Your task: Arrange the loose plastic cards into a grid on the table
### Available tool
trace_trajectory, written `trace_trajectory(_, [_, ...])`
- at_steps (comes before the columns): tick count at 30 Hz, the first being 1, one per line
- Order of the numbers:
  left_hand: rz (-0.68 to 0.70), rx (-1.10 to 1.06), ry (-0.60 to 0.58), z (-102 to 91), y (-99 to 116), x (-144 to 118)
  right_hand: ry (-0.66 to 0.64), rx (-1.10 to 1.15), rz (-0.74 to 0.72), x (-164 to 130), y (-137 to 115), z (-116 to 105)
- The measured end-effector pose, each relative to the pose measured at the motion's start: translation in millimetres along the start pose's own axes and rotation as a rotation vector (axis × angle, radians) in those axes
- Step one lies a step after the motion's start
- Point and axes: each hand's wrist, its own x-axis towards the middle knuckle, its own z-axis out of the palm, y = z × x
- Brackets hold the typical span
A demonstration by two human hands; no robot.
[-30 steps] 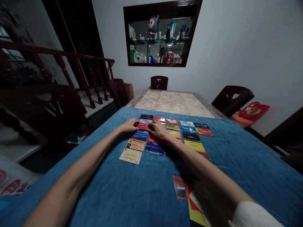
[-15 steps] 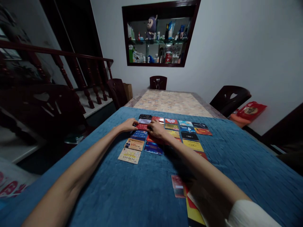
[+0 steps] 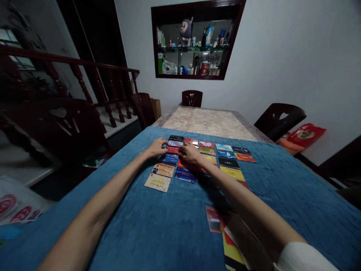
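from the head view, the left hand (image 3: pixel 156 148) has crept a little farther up since half a second ago, its fingertips now by the left end of the pale card (image 3: pixel 175 143), while the right hand (image 3: pixel 189 153) stays about where it was, and the cards look as they did. the red card (image 3: pixel 173 149) lies flat on the blue cloth (image 3: pixel 135 226), third from the far end of the leftmost column, between the pale card and the blue card (image 3: pixel 170 158). its long axis runs crosswise, left to right for the person, one short end toward each hand, printed face up. the left hand is half curled, thumb and forefinger only narrowly apart; the right is bent over, fingertips at the card's right end. whether either one grips it, i can't tell from here.
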Motion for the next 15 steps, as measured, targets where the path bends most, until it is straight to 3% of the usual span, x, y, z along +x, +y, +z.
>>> trace_trajectory(6, [0.031, 0.019, 0.115, 1.2, 23, -12, 0.016, 0.013, -0.038, -11, 1, -8])
trace_trajectory(15, [0.114, -0.009, 0.163, 6.8, 74, -27, 0.059, 0.009, -0.052, -54, 5, -34])
